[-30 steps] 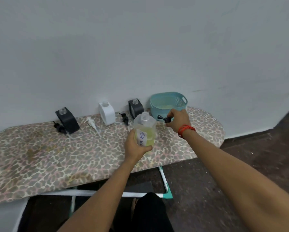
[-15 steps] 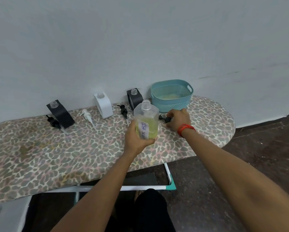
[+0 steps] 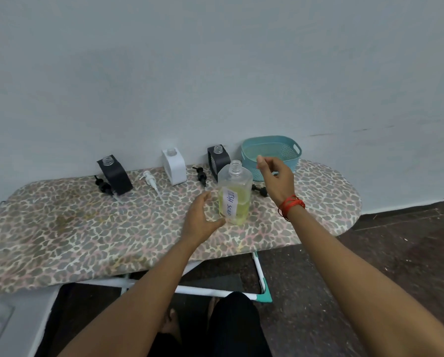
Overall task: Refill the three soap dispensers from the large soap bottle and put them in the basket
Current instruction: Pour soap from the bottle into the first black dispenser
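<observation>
On the board, centre: bottle upright, neck open, roughly half full of yellow-green soap. Left hand spread and cupped beside it, thumb at its base; contact unclear. Right hand raised, fingers loose, holding nothing. Left black dispenser, white dispenser and right black dispenser stand uncapped; levels hidden. Pumps lie beside them. Basket holds no dispenser. Judged: pouring not begun; next, grip the bottle and tip it carefully over a narrow neck.

soap bottle before basket; pump seemingly between.
</observation>
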`<state>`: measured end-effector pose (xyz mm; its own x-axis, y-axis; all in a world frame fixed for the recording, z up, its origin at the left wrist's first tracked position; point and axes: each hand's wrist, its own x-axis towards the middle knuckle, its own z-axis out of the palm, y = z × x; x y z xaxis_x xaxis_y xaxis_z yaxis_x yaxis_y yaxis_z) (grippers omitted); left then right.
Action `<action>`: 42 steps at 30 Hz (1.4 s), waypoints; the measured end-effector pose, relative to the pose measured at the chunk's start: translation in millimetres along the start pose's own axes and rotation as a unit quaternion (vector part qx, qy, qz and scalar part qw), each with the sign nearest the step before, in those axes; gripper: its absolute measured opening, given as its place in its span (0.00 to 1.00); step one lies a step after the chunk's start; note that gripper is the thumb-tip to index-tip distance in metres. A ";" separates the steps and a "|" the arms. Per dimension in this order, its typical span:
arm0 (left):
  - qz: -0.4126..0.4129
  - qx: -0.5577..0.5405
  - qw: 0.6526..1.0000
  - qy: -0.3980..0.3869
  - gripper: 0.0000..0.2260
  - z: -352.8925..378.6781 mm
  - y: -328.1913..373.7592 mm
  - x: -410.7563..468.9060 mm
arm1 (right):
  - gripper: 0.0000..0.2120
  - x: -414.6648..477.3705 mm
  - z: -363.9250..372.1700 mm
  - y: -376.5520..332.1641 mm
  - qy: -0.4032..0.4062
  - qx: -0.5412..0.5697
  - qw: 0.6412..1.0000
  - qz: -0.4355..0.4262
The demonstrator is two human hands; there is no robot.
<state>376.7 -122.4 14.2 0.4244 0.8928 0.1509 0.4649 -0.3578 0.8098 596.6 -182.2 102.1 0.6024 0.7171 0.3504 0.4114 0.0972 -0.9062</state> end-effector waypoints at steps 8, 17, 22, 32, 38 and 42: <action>-0.031 0.179 0.982 0.043 0.30 -99.1 -53.7 -23.3 | 0.14 -12.3 34.9 -74.7 0.044 -0.024 0.986 -0.162; -0.073 0.237 0.969 0.006 0.40 -136.1 -108.7 -38.8 | 0.16 -14.5 96.9 -118.0 -0.055 -0.060 0.971 -0.224; -0.066 0.194 0.979 0.014 0.32 -138.8 -114.1 -40.5 | 0.21 -5.7 163.7 -119.6 -0.159 -0.114 0.964 -0.180; -0.035 0.171 0.983 0.052 0.26 -133.1 -135.2 -34.9 | 0.41 6.2 336.0 -110.1 -0.401 -0.249 0.879 -0.061; -0.036 0.165 0.984 0.058 0.26 -132.5 -136.5 -33.1 | 0.27 9.1 381.2 -102.8 -0.354 -0.273 0.893 -0.059; -0.039 0.164 0.984 0.061 0.26 -132.9 -135.9 -33.7 | 0.17 10.9 370.2 -99.8 -0.338 -0.237 0.910 -0.042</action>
<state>196.0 -67.5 -25.6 0.2909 0.9399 0.1790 0.7265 -0.3387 0.5979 308.9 71.4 108.9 0.0619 0.9971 0.0435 0.7817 -0.0213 -0.6233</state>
